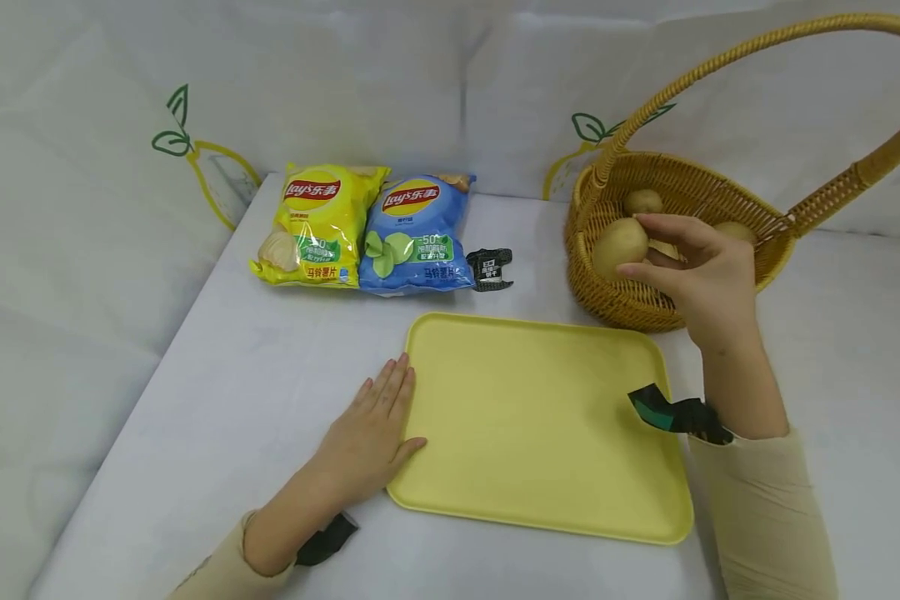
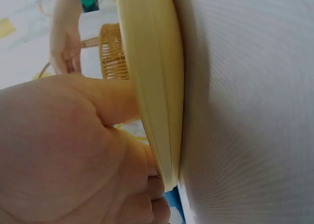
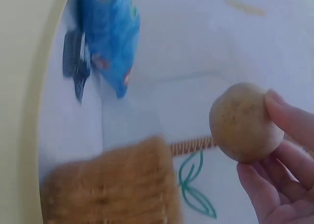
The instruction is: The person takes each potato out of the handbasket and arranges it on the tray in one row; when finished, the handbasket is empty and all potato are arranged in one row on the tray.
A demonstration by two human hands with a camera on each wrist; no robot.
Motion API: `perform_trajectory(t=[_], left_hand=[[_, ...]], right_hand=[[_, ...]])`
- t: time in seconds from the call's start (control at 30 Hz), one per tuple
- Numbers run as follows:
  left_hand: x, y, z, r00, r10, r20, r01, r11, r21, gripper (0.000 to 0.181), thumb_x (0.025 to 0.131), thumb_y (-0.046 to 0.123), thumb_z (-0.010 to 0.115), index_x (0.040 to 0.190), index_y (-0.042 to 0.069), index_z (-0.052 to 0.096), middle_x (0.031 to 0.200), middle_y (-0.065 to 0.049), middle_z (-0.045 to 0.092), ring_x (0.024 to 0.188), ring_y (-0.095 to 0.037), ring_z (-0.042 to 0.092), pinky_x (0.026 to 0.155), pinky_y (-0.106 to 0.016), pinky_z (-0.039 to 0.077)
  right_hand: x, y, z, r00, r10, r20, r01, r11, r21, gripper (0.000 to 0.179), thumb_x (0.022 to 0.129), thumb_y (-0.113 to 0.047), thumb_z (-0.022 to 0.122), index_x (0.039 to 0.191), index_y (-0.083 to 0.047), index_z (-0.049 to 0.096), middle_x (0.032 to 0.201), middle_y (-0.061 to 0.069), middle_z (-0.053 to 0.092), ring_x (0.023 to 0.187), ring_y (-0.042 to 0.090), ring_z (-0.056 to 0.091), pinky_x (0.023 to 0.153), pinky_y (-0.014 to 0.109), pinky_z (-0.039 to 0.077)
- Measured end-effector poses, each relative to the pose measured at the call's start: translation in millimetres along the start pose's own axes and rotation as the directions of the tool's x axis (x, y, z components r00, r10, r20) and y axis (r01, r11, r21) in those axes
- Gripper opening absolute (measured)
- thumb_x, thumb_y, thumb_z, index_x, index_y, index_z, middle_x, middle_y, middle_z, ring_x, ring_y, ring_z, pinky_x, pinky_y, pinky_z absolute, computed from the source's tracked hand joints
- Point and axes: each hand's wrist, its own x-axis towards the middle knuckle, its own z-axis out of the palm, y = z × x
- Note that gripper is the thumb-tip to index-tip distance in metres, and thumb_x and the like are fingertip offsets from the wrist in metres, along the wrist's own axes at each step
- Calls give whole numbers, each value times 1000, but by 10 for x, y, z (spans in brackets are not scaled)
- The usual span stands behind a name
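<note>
Between thumb and fingertips, my right hand (image 1: 708, 271) pinches a potato (image 1: 620, 248) over the near left rim of a wicker basket (image 1: 615, 304). The right wrist view shows that potato (image 3: 244, 122) raised, with the basket's woven side (image 3: 113, 185) below it. More potatoes lie inside the basket, among them one potato (image 1: 643, 202) at the back; the hand partly covers others. My left hand (image 1: 367, 437) rests with straight fingers along the left edge of a yellow tray (image 1: 532, 417). In the left wrist view its thumb lies over the tray's rim (image 2: 157, 87).
A yellow chip bag (image 1: 318, 225) and a blue chip bag (image 1: 417, 237) lie side by side at the back left. Beside them is a small black packet (image 1: 490, 268). The basket's tall handle (image 1: 765, 37) arches to the right. White cloth covers the table and the wall behind.
</note>
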Motion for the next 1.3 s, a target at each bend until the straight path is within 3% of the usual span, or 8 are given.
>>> perform_trajectory(t=[0.13,0.33,0.43,0.57,0.8,1.07,1.3], left_hand=[[1,4,-2,1000,4,-4,-4,1000,1,76,97,39,48,147,-8,15,156,-20,3,143,-32,4,113,-46,15],[-6,-1,-1,1000,8,-14,-8,1000,12,76,97,39,48,147,-8,15,156,-21,3,143,-32,4,113,-46,16],[-10,-3,4,1000,8,-17,-8,1000,14,76,97,39,49,147,-9,15,156,-21,3,143,-32,5,113,-46,16],[-6,-1,9,1000,6,-21,-6,1000,11,76,97,38,49,147,-8,15,155,-22,3,143,-33,6,113,-46,16],[2,5,25,1000,3,-17,-3,1000,11,77,97,39,50,147,-7,15,156,-21,3,143,-32,5,113,-46,15],[7,-3,41,1000,-5,-3,5,1000,9,77,97,40,49,148,-7,15,156,-20,1,143,-32,3,113,-47,14],[5,-5,32,1000,-1,-5,1,1000,3,77,97,41,48,148,-7,14,156,-20,1,143,-31,2,113,-46,13]], right_hand=[[-63,-26,196,1000,3,-8,-3,999,35,45,64,28,69,106,13,65,104,12,68,101,22,61,78,26,53],[-114,81,505,994,90,68,-84,993,-85,46,66,20,75,108,2,70,108,6,66,102,17,61,81,22,51],[-135,180,666,982,146,123,-124,977,-173,46,68,15,76,111,3,68,112,8,63,105,16,59,84,23,50],[-154,325,866,956,216,196,-155,945,-287,48,69,9,78,115,7,64,116,12,62,109,18,58,86,26,50],[-204,576,1154,899,329,288,-222,911,-347,47,70,5,80,114,7,64,118,15,60,111,23,57,85,26,51],[-248,798,1350,849,425,312,-256,850,-461,48,69,2,81,114,6,65,116,16,63,104,26,62,86,31,51],[-253,908,1412,857,412,309,-191,811,-553,47,70,-7,83,113,3,67,109,13,67,100,23,63,88,32,49]])
